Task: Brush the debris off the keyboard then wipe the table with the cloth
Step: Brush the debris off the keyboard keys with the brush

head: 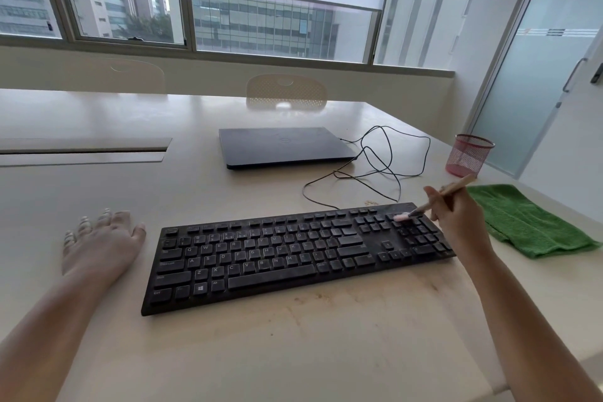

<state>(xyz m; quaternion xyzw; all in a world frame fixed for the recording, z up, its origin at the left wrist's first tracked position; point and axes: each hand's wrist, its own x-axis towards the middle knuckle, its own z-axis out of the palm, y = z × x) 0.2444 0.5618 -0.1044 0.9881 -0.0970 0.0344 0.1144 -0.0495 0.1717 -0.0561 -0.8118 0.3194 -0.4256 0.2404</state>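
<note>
Table (326, 352): pale top, brownish debris smeared on it just in front of the keyboard.
Keyboard (293, 254): black, at centre, tilted with its right end farther away.
Laptop (284, 147): closed, at 12 o'clock from the keyboard.
Cloth (528, 222): green, folded, flat at 3 o'clock of the keyboard.
Left hand (98, 248): palm down at 9 o'clock, fingers spread, holding nothing.
Right hand (456, 219): fingers closed round the brush.
Pen cup (468, 155): pink mesh, at 1 o'clock.
Brush (434, 201): wooden handle, pale bristles touching the number-pad keys.
</note>
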